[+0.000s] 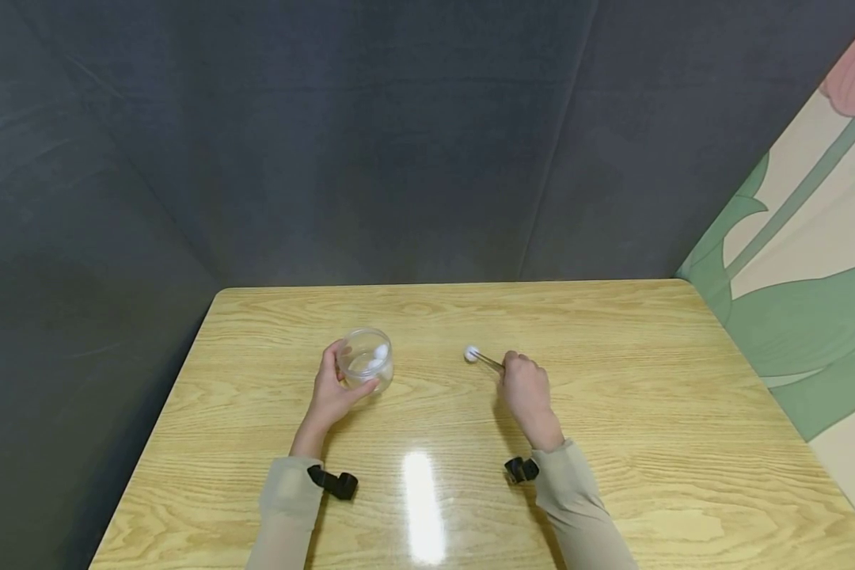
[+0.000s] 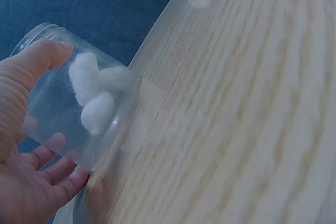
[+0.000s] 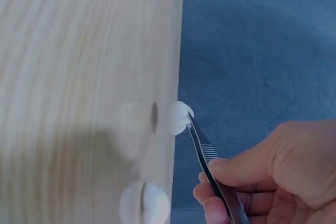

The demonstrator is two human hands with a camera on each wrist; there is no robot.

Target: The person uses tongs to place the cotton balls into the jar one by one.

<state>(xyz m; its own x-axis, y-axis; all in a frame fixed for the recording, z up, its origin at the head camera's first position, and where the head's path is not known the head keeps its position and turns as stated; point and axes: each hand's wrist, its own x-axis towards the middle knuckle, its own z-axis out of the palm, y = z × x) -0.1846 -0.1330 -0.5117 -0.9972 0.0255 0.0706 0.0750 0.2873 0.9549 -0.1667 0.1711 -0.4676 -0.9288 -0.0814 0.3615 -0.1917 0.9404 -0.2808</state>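
Left hand (image 1: pixel 332 393) gripped a clear round plastic jar (image 1: pixel 363 362), probably just steadying it; right hand (image 1: pixel 528 396) pinched silver metal tweezers (image 3: pixel 201 149) holding a round white cotton ball (image 1: pixel 472 354) over the yellowish wooden bench (image 1: pixel 634 380).

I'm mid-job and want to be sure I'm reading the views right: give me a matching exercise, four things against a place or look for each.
Things
1. clear jar
2. tweezers
3. dark cloth
4. tabletop

Place or look
A. held in the right hand
B. light wood grain
C. held in the left hand
D. behind the tabletop

Pairs: 1-C, 2-A, 3-D, 4-B
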